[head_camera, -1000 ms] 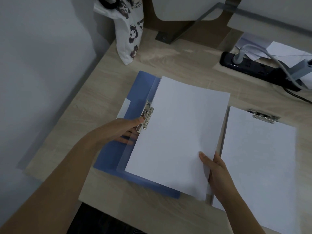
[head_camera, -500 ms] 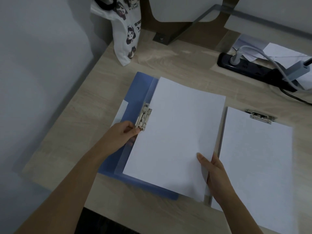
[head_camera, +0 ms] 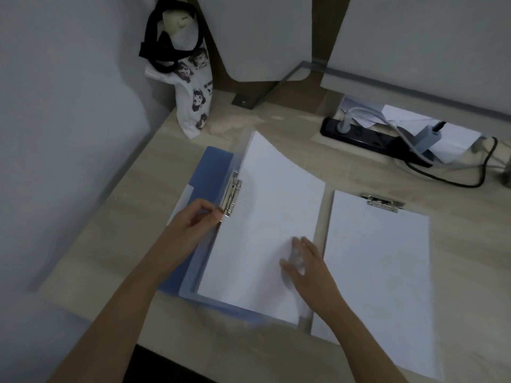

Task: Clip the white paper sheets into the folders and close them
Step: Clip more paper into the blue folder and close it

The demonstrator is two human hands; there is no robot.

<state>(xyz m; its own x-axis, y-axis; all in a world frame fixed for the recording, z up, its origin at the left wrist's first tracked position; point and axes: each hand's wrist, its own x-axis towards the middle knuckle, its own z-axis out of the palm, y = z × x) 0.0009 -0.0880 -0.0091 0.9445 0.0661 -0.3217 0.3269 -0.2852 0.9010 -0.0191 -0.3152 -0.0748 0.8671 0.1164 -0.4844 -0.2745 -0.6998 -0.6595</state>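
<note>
A blue folder [head_camera: 204, 172] lies open on the wooden desk [head_camera: 110, 244], and a white sheet of paper [head_camera: 265, 217] rests on its inner side, its far corner curling up a little off the surface. The left hand [head_camera: 193, 225] sits at the sheet's left edge, fingers curled in narrow and pinching at the lower end of the metal clip [head_camera: 231, 193] on the folder's spine. I can't quite tell from here whether the clip is lifted or pressed down on the sheet. The right hand [head_camera: 304, 261] lies flat and spread on the lower right part of the sheet, gripping nothing; its fingertips are blurred.

Just beside the folder, to the right, a second sheet of paper [head_camera: 381, 277] lies with a metal clip [head_camera: 383, 201] at its top edge. At the back of the desk a black power strip [head_camera: 359, 135] has cables plugged into it, with loose papers behind it. A white tote bag [head_camera: 193, 98] printed with cartoon faces, black straps on top, leans in the far left corner against the wall.
</note>
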